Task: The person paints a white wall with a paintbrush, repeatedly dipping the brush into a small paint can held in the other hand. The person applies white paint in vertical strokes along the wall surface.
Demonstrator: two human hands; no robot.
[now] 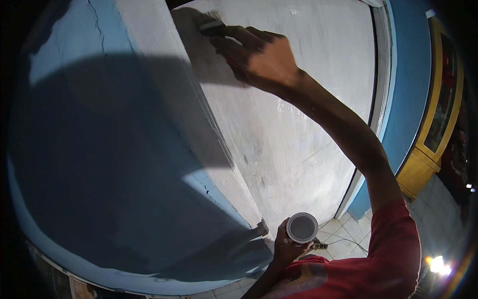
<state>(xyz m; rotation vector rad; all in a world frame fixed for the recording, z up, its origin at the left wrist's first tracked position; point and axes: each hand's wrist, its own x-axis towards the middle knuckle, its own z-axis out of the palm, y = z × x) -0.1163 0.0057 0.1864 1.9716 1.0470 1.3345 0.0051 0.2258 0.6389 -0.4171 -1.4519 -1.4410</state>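
Note:
My right hand [267, 59] is raised to the upper part of a white door [291, 123] and grips a paintbrush [213, 26]. The brush's bristles meet or nearly meet the door surface close to its left edge; shadow there makes contact hard to tell. Streaky brush marks cover the door, with wet-looking shine in places. Low in front of my body, my left hand [287, 243] is wrapped around a round tub [302, 227], held upright. Its inside looks greyish, and how full it is cannot be made out.
A white door frame [209, 127] borders the door, beside a cracked blue wall [86, 168] in shadow. On the tiled floor [351, 228] lies a power strip [320, 244] with a cable. A yellow cabinet [422, 168] and a bright lamp [440, 266] are at right.

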